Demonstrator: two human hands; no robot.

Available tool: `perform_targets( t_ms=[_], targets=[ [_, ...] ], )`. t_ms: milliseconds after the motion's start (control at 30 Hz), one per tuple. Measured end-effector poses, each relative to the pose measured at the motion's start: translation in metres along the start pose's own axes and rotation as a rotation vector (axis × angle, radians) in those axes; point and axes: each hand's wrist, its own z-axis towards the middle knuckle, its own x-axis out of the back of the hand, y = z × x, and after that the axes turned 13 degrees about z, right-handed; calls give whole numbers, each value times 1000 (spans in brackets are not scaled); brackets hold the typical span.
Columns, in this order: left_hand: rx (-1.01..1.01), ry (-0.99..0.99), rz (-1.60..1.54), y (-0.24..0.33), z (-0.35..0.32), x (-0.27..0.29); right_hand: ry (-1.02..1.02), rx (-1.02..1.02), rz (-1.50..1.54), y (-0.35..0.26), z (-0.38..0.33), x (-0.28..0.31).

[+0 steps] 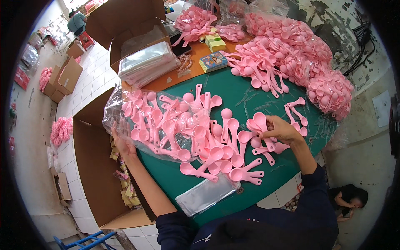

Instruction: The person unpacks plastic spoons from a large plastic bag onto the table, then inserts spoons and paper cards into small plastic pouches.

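Note:
A clear plastic bag (114, 109) of pink plastic scoops lies at the left of the green tabletop, its mouth toward the middle. My left hand (123, 143) rests against the bag's left side, fingers stretched out and partly behind the film. Loose pink scoops (214, 154) spill across the middle of the table. To the right, my right hand (281, 130) is closed on a pink scoop (260, 119) by its handle, and another scoop lies close against it. A stack of clear flat bags (206, 195) lies at the near edge.
Big bagged heaps of pink scoops (291, 54) fill the far right. A stack of clear sleeves (148, 62), a card box (213, 61) and a yellow pad (215, 42) stand at the back. An open carton (93, 166) adjoins the table's left edge. Two other people are in view.

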Motion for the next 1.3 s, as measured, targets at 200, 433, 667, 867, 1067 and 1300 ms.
perform_targets(
  t_ms=[200,433,667,867,1067,1300],
  targets=[
    [-7,-16,14,-2,3,2,38,341,-775,10,7,-4],
    [7,7,10,-3,3,1,35,250,-789,9,14,-13],
    [-18,-5,21,-4,4,5,22,586,-934,-39,36,19],
    [-6,-40,6,-7,7,0,453,724,-1265,-93,87,91],
    [16,4,20,-2,3,5,-50,476,-1371,-30,3,29],
    [1,-26,37,-4,5,2,185,349,-1372,47,-48,-23]
  ],
)
